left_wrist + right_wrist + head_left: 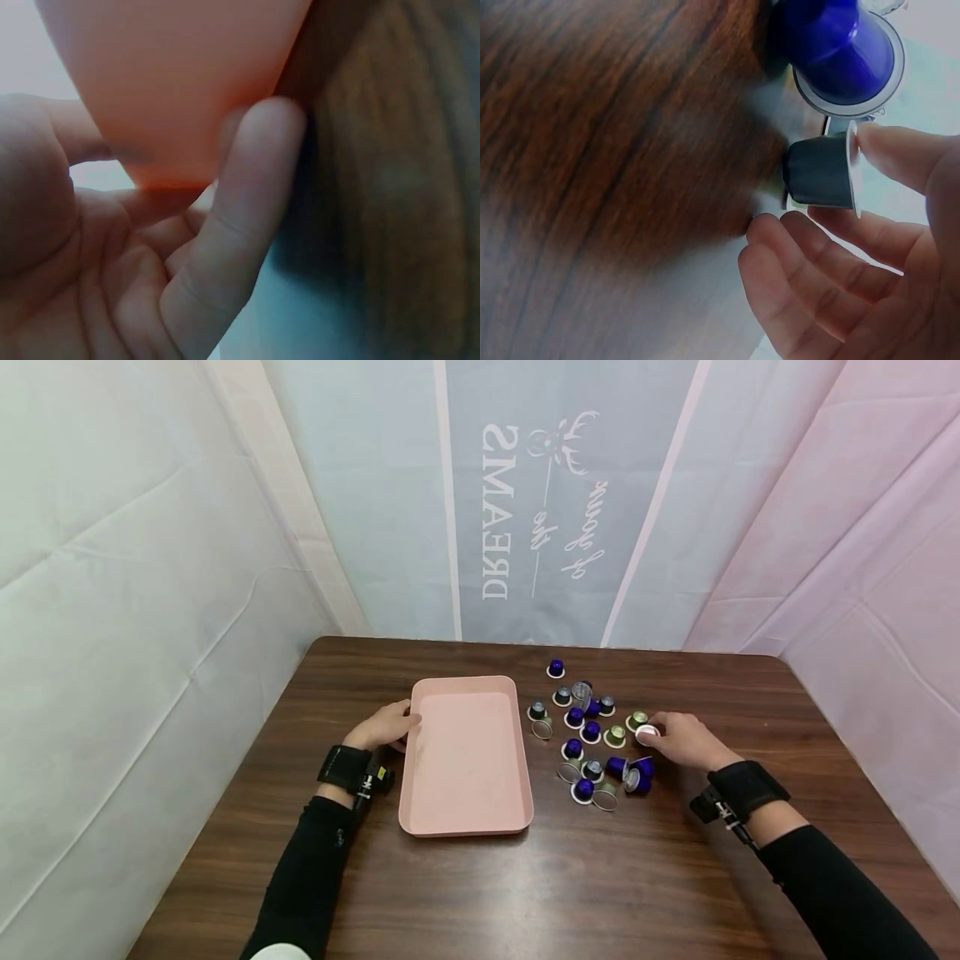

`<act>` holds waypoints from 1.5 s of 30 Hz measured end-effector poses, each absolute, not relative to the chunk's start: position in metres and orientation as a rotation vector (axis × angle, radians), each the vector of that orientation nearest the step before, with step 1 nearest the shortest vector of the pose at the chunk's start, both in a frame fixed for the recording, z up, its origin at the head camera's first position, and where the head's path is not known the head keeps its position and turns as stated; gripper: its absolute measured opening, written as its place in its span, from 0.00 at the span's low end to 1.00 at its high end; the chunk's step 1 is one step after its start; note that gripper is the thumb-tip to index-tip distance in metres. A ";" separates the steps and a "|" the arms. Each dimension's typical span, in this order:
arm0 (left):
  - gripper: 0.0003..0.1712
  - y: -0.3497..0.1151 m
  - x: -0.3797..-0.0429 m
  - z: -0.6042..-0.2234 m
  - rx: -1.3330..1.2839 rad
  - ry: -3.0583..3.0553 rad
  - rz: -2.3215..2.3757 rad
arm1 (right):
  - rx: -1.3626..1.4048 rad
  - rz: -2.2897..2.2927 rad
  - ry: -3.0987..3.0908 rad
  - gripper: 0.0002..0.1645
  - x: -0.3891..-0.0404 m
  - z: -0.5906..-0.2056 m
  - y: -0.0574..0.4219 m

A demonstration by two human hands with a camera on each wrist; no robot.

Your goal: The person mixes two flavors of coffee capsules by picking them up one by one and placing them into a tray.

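A shallow pink tray [465, 760] lies on the table, left of a scattered group of coffee capsules. My left hand [386, 725] grips its left edge; in the left wrist view the thumb and fingers stand on either side of the pink wall [172, 82]. At the right of the group, my right hand [686, 739] pinches one coffee capsule [647, 735]. The right wrist view shows this capsule as dark grey-green [819, 172], on its side, with the thumb at its pale rim and a finger beneath. Close by is a blue capsule [840, 52].
Several blue, green and grey capsules stand rim down, such as a green one [615, 737]; others lie tipped over, like a blue one [617, 767]. The brown wooden table [570, 893] meets a printed curtain [405, 527] behind and pale cloth at both sides.
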State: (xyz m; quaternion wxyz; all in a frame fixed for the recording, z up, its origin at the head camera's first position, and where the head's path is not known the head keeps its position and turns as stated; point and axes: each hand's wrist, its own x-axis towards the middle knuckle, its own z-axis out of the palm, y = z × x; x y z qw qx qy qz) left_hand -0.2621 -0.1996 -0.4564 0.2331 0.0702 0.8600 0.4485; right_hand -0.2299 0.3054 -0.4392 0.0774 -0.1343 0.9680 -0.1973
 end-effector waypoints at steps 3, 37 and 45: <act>0.24 -0.201 -0.262 -0.455 0.216 2.356 1.221 | -0.418 -0.580 2.905 0.26 -0.230 -0.440 0.305; 0.25 -0.197 -0.268 -0.453 0.244 2.401 1.216 | -0.659 -0.689 2.908 0.16 -0.238 -0.382 0.225; 0.22 -0.196 -0.267 -0.457 0.255 2.418 1.200 | -0.916 -0.654 2.877 0.07 -0.246 -0.376 0.167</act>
